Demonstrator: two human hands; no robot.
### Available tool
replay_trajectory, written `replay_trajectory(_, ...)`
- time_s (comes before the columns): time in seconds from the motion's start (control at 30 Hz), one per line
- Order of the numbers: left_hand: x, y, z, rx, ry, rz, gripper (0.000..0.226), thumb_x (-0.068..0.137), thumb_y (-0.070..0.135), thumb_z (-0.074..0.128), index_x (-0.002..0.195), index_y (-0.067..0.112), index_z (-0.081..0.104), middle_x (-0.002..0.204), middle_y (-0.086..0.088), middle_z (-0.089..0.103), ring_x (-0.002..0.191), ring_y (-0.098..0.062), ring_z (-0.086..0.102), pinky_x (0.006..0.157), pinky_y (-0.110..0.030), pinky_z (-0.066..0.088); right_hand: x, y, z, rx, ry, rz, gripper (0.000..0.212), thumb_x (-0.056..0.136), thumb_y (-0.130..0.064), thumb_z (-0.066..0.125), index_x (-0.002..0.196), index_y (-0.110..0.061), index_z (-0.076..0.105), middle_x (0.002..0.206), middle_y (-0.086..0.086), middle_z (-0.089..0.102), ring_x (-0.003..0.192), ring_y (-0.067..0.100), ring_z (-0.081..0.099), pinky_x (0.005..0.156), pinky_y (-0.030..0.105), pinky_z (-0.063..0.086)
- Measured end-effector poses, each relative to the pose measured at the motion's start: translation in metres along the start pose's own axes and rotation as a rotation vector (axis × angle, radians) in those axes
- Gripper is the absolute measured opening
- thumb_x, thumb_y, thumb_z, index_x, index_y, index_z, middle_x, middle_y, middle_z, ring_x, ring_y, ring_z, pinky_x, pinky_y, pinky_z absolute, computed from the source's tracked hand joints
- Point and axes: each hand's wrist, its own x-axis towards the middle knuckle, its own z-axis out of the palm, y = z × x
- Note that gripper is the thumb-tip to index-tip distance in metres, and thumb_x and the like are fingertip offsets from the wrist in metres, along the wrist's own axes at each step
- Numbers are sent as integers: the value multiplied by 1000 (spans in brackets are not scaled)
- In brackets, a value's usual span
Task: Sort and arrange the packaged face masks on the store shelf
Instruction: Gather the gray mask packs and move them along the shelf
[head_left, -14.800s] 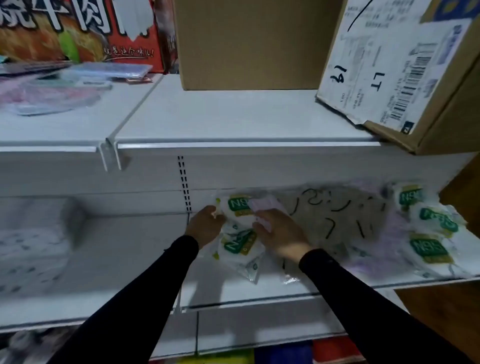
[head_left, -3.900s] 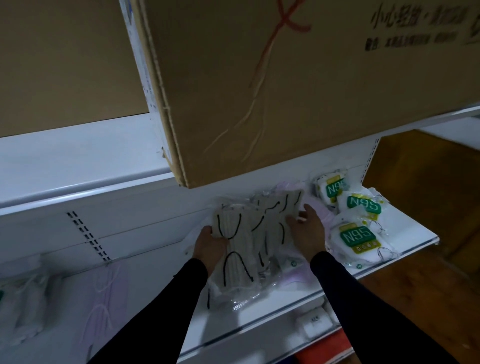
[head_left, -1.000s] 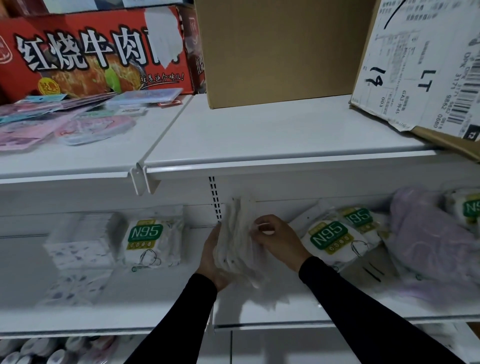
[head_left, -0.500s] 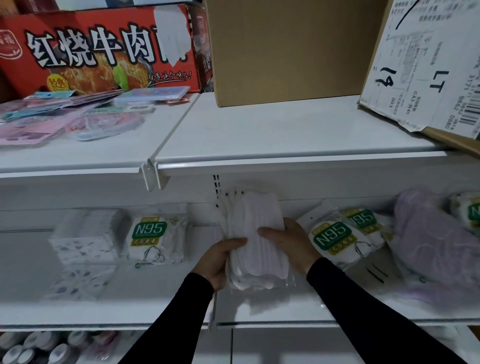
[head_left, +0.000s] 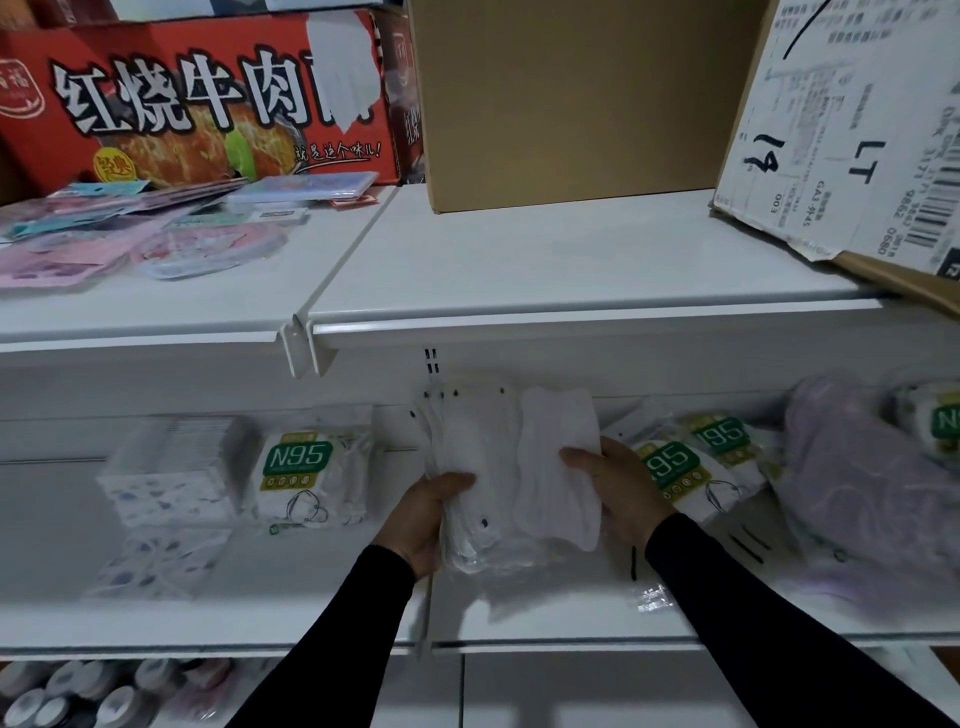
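Note:
A stack of white face mask packs (head_left: 498, 467) in clear bags is held upright over the middle shelf (head_left: 322, 618). My left hand (head_left: 428, 519) grips its lower left edge, thumb across the front. My right hand (head_left: 621, 486) grips its right side, fingers curled round the front pack. An N95 pack (head_left: 306, 475) stands to the left, beside patterned mask packs (head_left: 171, 473). More N95 packs (head_left: 680, 467) lie to the right, then a heap of purple mask packs (head_left: 872, 499).
The upper shelf (head_left: 519, 270) carries a brown carton (head_left: 566, 98), a tilted carton with a shipping label (head_left: 852, 135), a red noodle box (head_left: 208, 98) and flat pink and blue packs (head_left: 130, 234). Round containers (head_left: 78, 691) sit on the level below.
The front white pack has shifted right and the stack has fanned apart between my hands. The view has drifted slightly left.

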Motion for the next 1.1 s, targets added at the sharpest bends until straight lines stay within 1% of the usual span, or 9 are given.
replay_trajectory(0.17,7,0,5,-12,6,38,51,85,7,59,135,5,49,123,-22,63,107,-39,63,70,-41,59,7,-13,-54,-165,193,-105,7,87,-17,68,94,-16,68,101,9,71,86,25,66,77,34,53)
replay_trajectory(0.33,13,-3,41,3,-40,33,43,90,5,53,132,4,52,117,-19,67,96,-33,69,65,-38,60,2,-36,-137,-552,577,-221,20,88,-23,68,94,-5,63,95,15,67,83,29,61,59,25,44)
replay_trajectory(0.53,18,-15,80,73,-87,18,40,92,6,52,132,7,52,116,-16,67,98,-31,66,65,-37,60,-6,-36,-224,-804,875,-72,56,90,-26,64,135,3,47,133,30,52,121,45,50,100,46,39)
replay_trajectory(0.67,22,-24,95,79,-84,-10,39,92,5,52,130,7,53,116,-17,67,101,-33,66,75,-41,59,-7,-36,-225,-1030,986,-2,79,84,-34,67,143,4,30,141,34,36,124,50,41,100,56,35)
replay_trajectory(0.73,25,-27,100,100,-64,-13,42,91,4,53,133,5,51,123,-19,64,109,-35,62,82,-42,56,-7,-39,-202,-1087,908,-197,61,85,-44,58,126,2,51,124,32,53,110,46,53,88,48,43)
replay_trajectory(0.8,27,-27,105,123,-59,6,43,91,2,52,134,6,50,125,-20,62,108,-35,62,80,-41,56,-14,-47,-162,-993,685,-393,40,88,-46,48,89,-8,61,95,23,67,90,38,62,73,35,43)
replay_trajectory(0.83,27,-27,107,135,-57,24,42,91,0,52,133,6,50,125,-20,62,106,-34,63,79,-41,57,-18,-49,-140,-919,544,-410,35,92,-42,50,84,-10,62,92,17,69,87,33,63,72,31,41)
replay_trajectory(0.97,28,-24,112,251,-97,133,46,83,-4,55,128,4,53,120,-25,63,108,-41,62,86,-48,55,-30,-40,-56,-717,131,-257,44,89,-55,56,113,-19,66,105,-2,68,92,12,62,74,23,42)
replay_trajectory(1.1,20,-19,113,707,-66,222,44,82,27,62,122,14,50,111,-13,68,96,-22,68,86,-40,56,-29,-23,-15,-349,-117,-35,73,75,-74,57,128,-23,56,116,-3,66,100,12,67,88,33,56)
